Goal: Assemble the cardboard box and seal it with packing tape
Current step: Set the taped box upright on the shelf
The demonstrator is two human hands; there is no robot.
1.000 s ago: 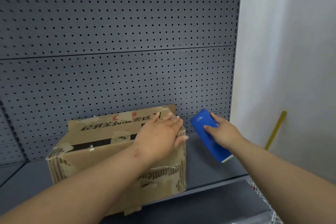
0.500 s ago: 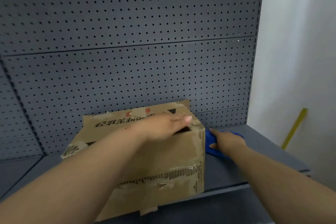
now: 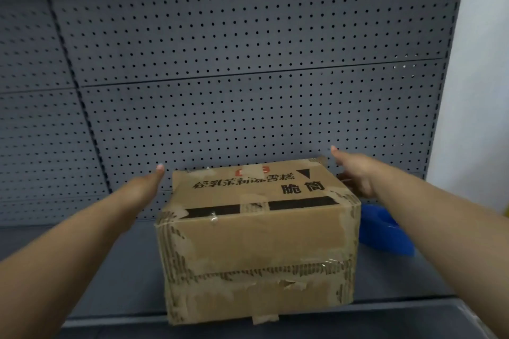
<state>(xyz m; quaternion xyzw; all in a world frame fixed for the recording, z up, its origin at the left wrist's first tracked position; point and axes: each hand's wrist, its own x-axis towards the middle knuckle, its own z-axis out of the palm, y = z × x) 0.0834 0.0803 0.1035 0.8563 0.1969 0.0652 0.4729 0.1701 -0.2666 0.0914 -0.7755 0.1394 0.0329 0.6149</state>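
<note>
A worn brown cardboard box (image 3: 259, 239) with black printed characters and old tape strips stands on the grey shelf (image 3: 121, 278), its top flaps folded down with a dark gap along the seam. My left hand (image 3: 144, 184) reaches past the box's left side, fingers extended, holding nothing. My right hand (image 3: 352, 173) is at the box's far right top corner, fingers spread and empty. A blue tape dispenser (image 3: 385, 234) lies on the shelf to the right of the box, partly hidden by my right forearm.
A dark grey pegboard panel (image 3: 248, 63) forms the back of the shelf close behind the box. A white wall (image 3: 482, 91) stands to the right. The shelf's front edge runs just below the box.
My right hand set the blue tape dispenser down on the shelf and moved up to the box's right corner. My left hand left the box top and went to its left side.
</note>
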